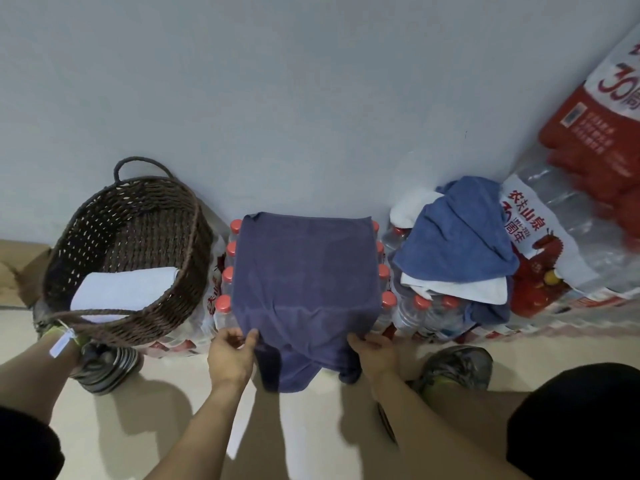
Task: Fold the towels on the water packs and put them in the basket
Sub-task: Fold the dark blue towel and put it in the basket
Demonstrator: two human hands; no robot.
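A dark purple-blue towel (304, 271) lies spread flat over a pack of red-capped water bottles (225, 303) in the middle, its near end hanging over the front. My left hand (232, 355) pinches the towel's near left edge. My right hand (374, 351) grips its near right edge. To the left stands a dark brown woven basket (194, 244) holding one folded white towel (121, 292). On the water pack to the right lies a loose heap: a blue towel (457, 237) over white towels (460, 289).
A pale wall runs behind everything. Taller stacked water packs with red labels (588, 202) rise at the right. My shoes (457, 365) rest on the beige floor near the packs. A cardboard box (20, 268) sits left of the basket.
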